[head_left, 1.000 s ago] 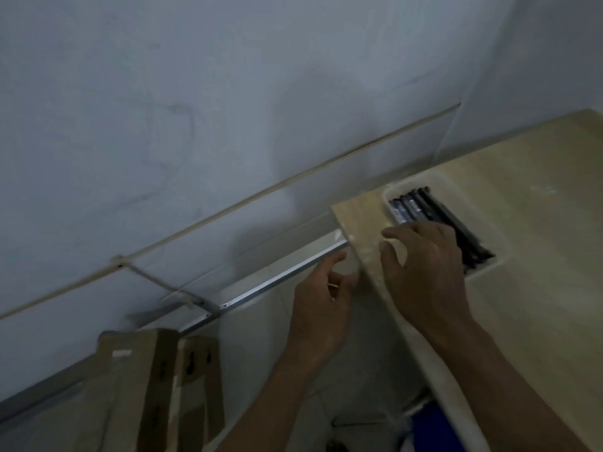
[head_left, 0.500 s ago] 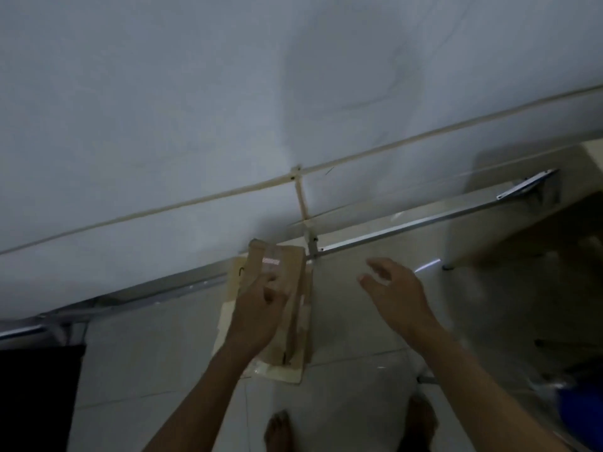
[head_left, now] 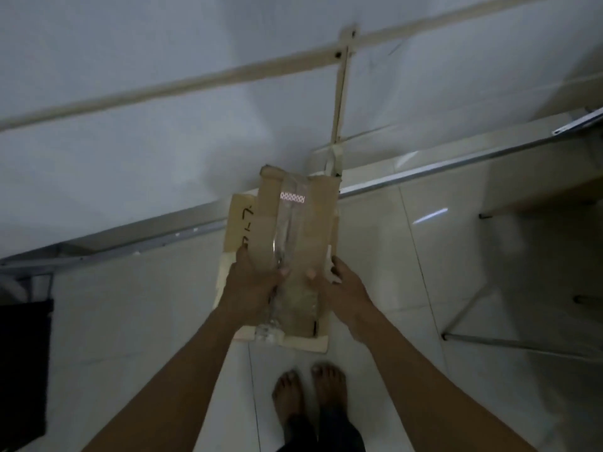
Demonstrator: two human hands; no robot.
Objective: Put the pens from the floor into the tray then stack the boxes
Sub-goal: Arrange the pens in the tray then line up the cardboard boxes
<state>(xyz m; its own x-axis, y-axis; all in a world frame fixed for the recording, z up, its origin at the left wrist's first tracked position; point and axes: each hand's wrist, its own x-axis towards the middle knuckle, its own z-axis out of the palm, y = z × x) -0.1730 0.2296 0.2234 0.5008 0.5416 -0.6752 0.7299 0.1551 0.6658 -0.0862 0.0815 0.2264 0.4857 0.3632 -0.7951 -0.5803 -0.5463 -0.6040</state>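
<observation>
A brown cardboard box (head_left: 310,216) sealed with clear tape lies flat by the wall, on top of a wider pale box (head_left: 235,220) whose edges show at the left and the near end. My left hand (head_left: 254,282) grips the taped box at its near left side, thumb on top. My right hand (head_left: 342,285) grips its near right side the same way. The tray and the pens are out of view.
White tiled floor (head_left: 391,288) runs to a white wall with a pale cable trunking (head_left: 195,83). A metal rail (head_left: 424,174) lies along the wall's base. Thin metal table legs (head_left: 473,308) stand at right, a dark object (head_left: 23,370) at left. My bare feet (head_left: 310,393) are just behind the boxes.
My view swung from the table and tray down to the floor. Both hands moved from the table edge to the boxes and now hold the taped box at both sides.
</observation>
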